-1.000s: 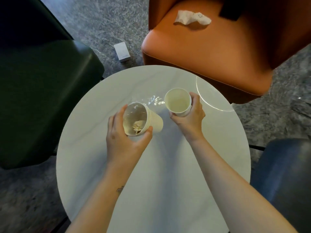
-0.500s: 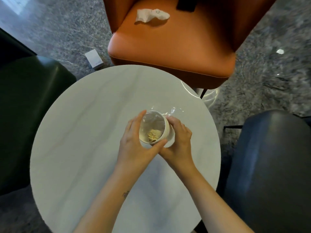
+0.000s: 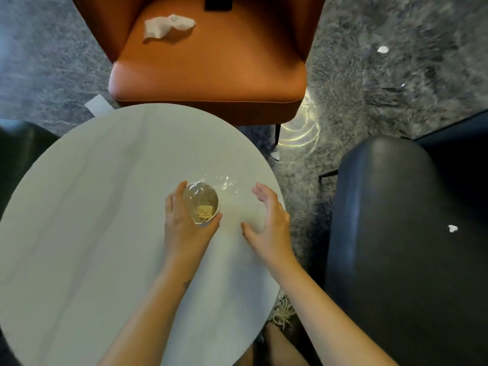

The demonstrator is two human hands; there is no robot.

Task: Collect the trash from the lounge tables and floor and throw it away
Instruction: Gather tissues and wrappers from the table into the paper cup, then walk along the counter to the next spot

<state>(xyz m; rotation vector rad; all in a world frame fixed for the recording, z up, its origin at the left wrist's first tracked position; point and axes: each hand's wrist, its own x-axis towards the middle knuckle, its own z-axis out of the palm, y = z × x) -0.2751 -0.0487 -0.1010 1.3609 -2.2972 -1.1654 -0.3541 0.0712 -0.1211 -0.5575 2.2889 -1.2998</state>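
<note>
Now: L hand (image 3: 184, 225) has the cup (image 3: 200, 196) alone, R hand (image 3: 269, 223) is off it.
Your L fingers & thumb curl round the cup, which stands upright over the round white table (image 3: 79, 207), right of centre; can't tell if its base touches the top. Inside sits a tan wad (image 3: 203, 212) under clear film (image 3: 224, 183), which also spills just past the far rim. Half a sec ago your R hand was wrapped on the cup too; it has let go & hovers to the right near the table edge, fingers spread & loosely bent, holding nothing. 1 s ago you held two cups, one per hand; only one rim shows now. Other trash: crumpled napkin (image 3: 169, 25) on the orange chair (image 3: 211, 70), a white scrap (image 3: 383, 49) on the carpet (image 3: 396, 101), another on the dark chair (image 3: 396, 247) at right.
</note>
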